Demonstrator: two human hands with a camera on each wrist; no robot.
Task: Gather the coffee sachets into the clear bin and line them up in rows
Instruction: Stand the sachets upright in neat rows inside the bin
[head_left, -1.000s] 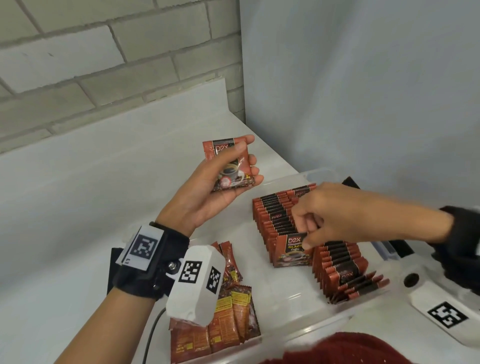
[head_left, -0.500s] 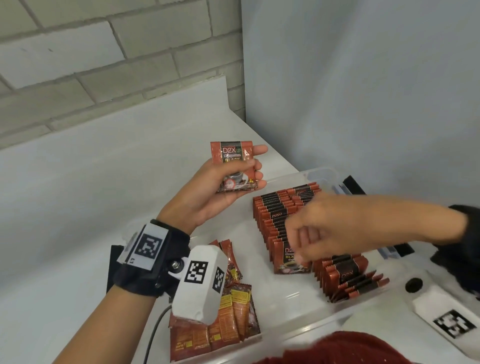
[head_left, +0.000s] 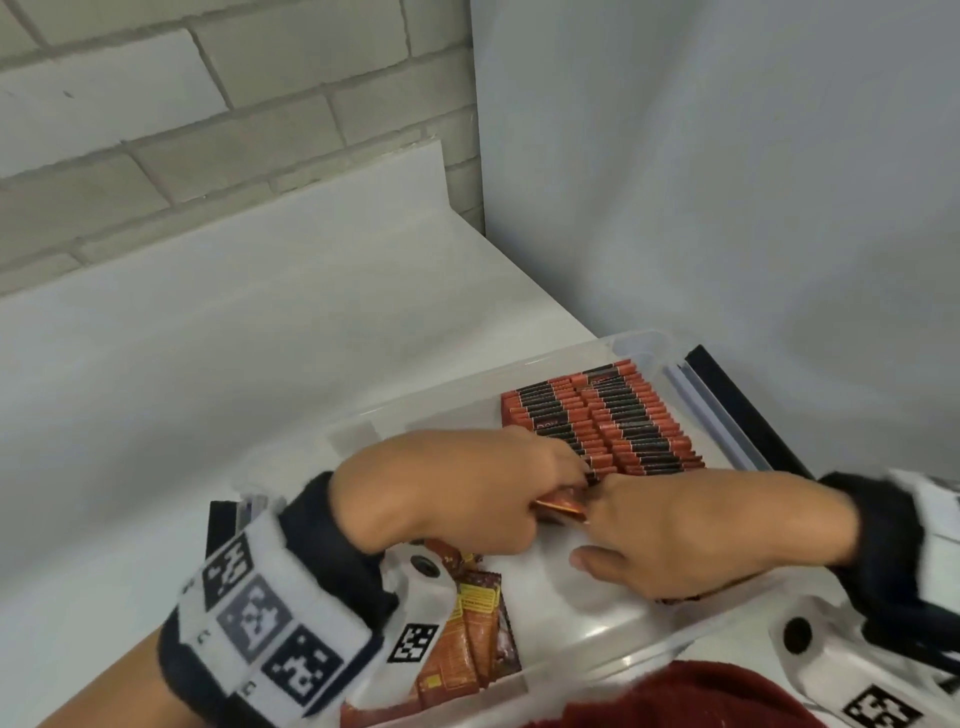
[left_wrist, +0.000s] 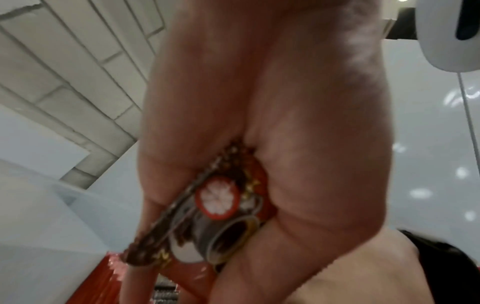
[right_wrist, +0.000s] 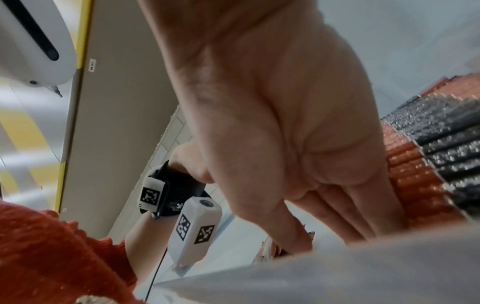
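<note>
In the clear bin (head_left: 641, 340), two standing rows of sachets (head_left: 602, 421) fill the two o'clock corner, the left hand (head_left: 457, 488) pinches one sachet (head_left: 563, 506) at their near end beside the flat-fingered right hand (head_left: 670, 530), and loose sachets (head_left: 472, 639) at seven o'clock remain unsorted.

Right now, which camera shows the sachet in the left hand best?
The left wrist view: the sachet fills it, its printed face gripped by the left hand. The head view shows only an orange edge. In the right wrist view I cannot pick it out.

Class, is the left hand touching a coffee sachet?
Touching. The left wrist view shows the left hand gripping a sachet between thumb and fingers.
</note>
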